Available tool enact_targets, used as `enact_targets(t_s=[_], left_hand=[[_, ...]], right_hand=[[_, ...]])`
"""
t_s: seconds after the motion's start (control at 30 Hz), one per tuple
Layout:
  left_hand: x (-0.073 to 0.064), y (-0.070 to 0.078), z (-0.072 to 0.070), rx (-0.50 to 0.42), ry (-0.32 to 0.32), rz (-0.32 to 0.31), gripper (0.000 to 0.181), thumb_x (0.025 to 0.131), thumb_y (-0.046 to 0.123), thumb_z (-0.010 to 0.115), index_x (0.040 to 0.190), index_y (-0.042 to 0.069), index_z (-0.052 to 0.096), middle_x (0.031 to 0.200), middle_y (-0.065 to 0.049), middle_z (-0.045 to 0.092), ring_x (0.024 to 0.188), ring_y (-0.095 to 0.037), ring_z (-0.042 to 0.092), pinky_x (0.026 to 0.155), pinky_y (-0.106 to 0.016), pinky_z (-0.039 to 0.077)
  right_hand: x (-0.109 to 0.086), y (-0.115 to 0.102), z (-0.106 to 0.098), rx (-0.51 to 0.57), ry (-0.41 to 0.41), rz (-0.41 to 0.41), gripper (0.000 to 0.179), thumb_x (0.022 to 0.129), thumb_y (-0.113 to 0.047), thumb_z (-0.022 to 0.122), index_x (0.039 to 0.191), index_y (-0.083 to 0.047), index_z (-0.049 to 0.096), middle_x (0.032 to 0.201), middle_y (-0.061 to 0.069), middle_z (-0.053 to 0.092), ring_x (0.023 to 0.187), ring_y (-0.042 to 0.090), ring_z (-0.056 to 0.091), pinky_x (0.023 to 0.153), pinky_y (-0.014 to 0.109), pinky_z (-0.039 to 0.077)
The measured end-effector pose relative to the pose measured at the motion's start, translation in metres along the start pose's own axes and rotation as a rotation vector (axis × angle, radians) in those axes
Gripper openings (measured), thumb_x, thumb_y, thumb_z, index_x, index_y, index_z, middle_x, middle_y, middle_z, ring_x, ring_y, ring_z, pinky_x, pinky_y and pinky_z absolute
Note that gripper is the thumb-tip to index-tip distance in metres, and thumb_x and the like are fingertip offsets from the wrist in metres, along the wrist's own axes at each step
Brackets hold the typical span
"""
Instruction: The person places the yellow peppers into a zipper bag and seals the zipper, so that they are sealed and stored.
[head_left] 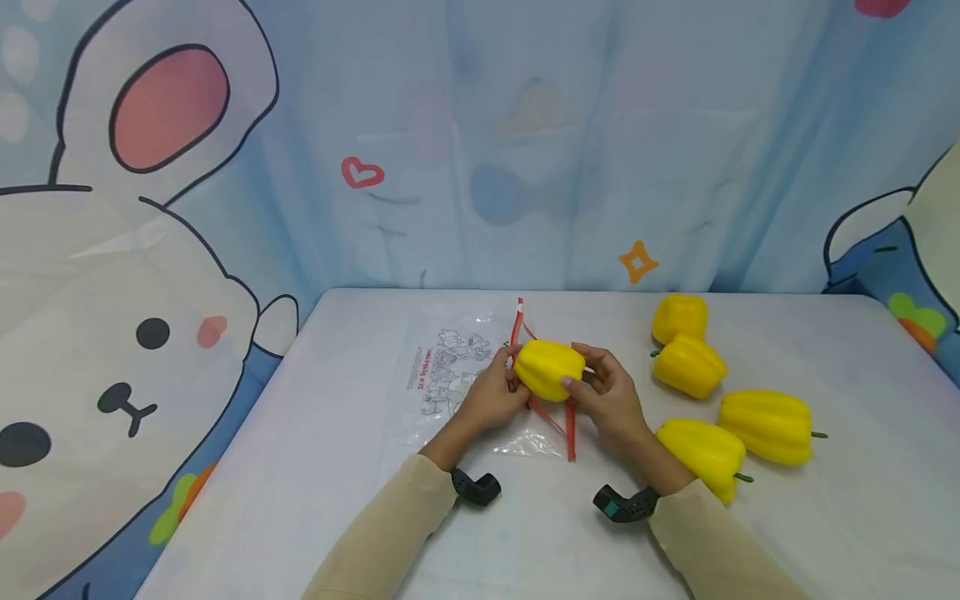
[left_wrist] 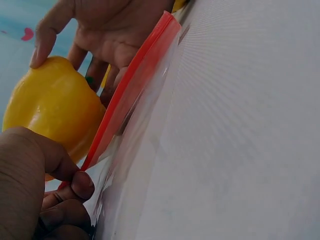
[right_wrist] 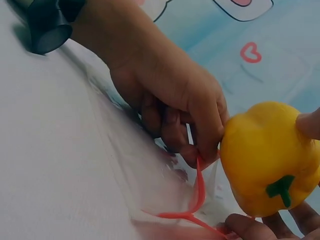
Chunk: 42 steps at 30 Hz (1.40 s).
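at mid-frame, the right hand [head_left: 615,400] grips a yellow bell pepper [head_left: 549,369], long axis left-to-right, green stem [right_wrist: 282,190] toward that palm, by a clear zip bag [head_left: 457,379] whose red edge [head_left: 572,433] the left hand [head_left: 491,396] pinches.

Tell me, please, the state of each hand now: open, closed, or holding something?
Left hand: closed, pinching red edge of plastic bag.
Right hand: holding yellow pepper.

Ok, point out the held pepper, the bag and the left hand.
Held pepper [head_left: 548,368]: head view, on the middle of its yellow body.
Bag [head_left: 453,375]: head view, on its printed face.
Left hand [right_wrist: 172,95]: right wrist view, on its back.
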<state>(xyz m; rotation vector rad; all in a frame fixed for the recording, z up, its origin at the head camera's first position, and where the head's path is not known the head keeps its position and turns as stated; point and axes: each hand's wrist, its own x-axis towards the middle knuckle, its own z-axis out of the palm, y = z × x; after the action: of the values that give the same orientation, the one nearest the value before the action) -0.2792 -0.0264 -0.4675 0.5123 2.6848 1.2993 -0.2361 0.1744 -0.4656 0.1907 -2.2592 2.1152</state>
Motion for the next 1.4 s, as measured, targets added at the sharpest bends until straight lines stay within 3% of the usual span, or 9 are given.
enact_targets(t_s=[0.4,0.73,0.9,1.1,1.4], left_hand=[[0.0,0.001,-0.001,-0.024,0.0,0.004,0.071,0.087,0.015,0.061,0.151,0.013,0.03,0.068,0.005,0.059,0.052,-0.008,0.043,0.05,-0.02,0.034],[-0.002,0.004,-0.004,-0.061,0.024,-0.036,0.07,0.085,0.018,0.062,0.15,0.017,0.034,0.065,0.004,0.057,0.047,-0.01,0.042,0.046,-0.02,0.033],[-0.002,0.006,-0.005,-0.071,0.056,-0.073,0.069,0.085,0.019,0.063,0.149,0.02,0.036,0.064,0.003,0.058,0.048,-0.011,0.045,0.047,-0.021,0.036],[-0.003,0.008,-0.007,-0.129,0.089,-0.079,0.065,0.088,0.017,0.062,0.148,0.021,0.038,0.064,0.001,0.056,0.05,-0.013,0.05,0.051,-0.022,0.043],[-0.002,0.011,-0.006,-0.15,0.106,-0.117,0.064,0.087,0.017,0.062,0.147,0.022,0.04,0.062,0.003,0.055,0.051,-0.013,0.05,0.052,-0.022,0.039]], right_hand=[[0.002,0.007,-0.001,-0.096,0.037,-0.019,0.062,0.092,-0.024,0.07,0.144,-0.009,0.04,0.153,0.011,0.039,0.13,0.031,0.048,0.093,0.008,0.045],[0.001,0.008,0.001,-0.172,0.045,-0.04,0.063,0.092,-0.025,0.07,0.144,-0.009,0.039,0.151,0.01,0.041,0.128,0.029,0.049,0.111,0.038,0.039],[0.002,0.009,0.001,-0.168,0.033,-0.048,0.063,0.091,-0.022,0.071,0.143,-0.009,0.039,0.15,0.009,0.042,0.13,0.029,0.049,0.111,0.038,0.038],[0.002,0.011,0.001,-0.195,0.029,-0.076,0.067,0.088,-0.03,0.074,0.145,-0.012,0.043,0.154,0.004,0.042,0.132,0.03,0.049,0.106,0.032,0.042],[0.0,0.014,0.001,-0.253,0.006,-0.112,0.065,0.092,-0.024,0.07,0.149,-0.016,0.04,0.156,0.006,0.038,0.134,0.034,0.046,0.112,0.049,0.037]])
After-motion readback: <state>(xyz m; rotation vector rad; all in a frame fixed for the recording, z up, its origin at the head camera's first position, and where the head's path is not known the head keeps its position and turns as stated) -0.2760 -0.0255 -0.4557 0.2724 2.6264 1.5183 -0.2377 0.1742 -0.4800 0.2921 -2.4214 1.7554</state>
